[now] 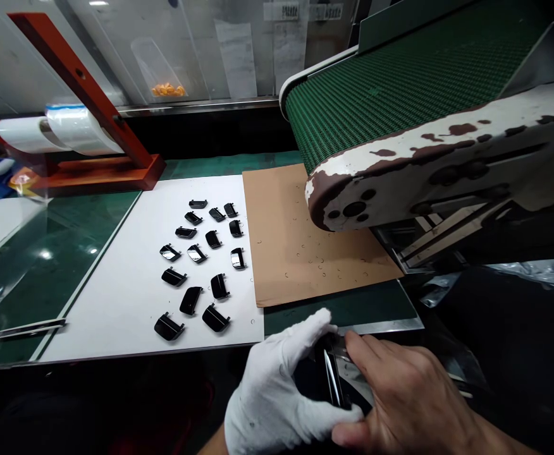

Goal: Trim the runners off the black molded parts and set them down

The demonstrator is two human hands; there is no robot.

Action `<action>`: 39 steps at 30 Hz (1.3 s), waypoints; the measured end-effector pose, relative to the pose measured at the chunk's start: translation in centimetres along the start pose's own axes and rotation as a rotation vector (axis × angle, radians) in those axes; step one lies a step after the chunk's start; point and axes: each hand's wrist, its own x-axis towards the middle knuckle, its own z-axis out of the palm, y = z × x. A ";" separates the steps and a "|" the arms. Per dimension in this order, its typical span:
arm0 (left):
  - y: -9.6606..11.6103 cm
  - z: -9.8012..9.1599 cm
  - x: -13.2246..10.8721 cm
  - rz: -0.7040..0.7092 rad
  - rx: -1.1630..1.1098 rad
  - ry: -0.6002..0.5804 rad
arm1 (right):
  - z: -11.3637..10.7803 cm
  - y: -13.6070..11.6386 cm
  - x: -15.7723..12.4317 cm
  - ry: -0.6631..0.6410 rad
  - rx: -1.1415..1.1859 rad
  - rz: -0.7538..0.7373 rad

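In the white-gloved left hand [284, 379] is a small glossy black plastic part [332, 379], gripped between thumb and fingers just below the front edge of the bench. My bare right hand [407, 385] closes on the same part from the other side, fingers at its upper end and thumb near its lower end. Much of the part is hidden by both hands. Several like black parts [213, 239] with small prongs lie spread on a white sheet [110, 297] to the left.
A brown cardboard sheet [281, 253] dotted with tiny ring-like bits lies beside the white sheet. Above it juts a green conveyor belt [400, 82]. Tweezers [28, 328] rest at the left, and film rolls [78, 129] hang on an orange-red stand [82, 72].
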 end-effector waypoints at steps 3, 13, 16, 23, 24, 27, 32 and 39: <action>0.0 0.0 -0.1 0.011 0.024 0.007 | 0.2 0.1 -0.2 0.013 -0.015 -0.017; 0.1 0.2 0.3 -0.009 0.017 0.041 | 0.5 0.3 -0.5 0.024 -0.041 -0.063; 0.0 0.2 0.2 -0.043 0.022 0.037 | 0.6 0.3 -0.5 0.031 -0.047 -0.067; -0.2 0.0 0.2 -0.109 0.022 0.039 | 0.8 0.5 -0.8 -0.001 -0.012 -0.106; -0.2 0.0 0.3 -0.121 0.016 0.037 | 0.8 0.5 -0.8 -0.009 0.008 -0.113; -0.3 0.2 0.4 -0.140 -0.062 0.026 | 0.8 0.4 -0.5 0.011 0.116 -0.109; -0.7 0.6 0.4 -0.115 -0.244 0.079 | 0.3 0.2 -0.2 0.171 0.315 0.062; -1.4 0.9 0.2 -0.106 -0.377 0.100 | 0.6 -0.8 -2.5 0.217 0.568 0.549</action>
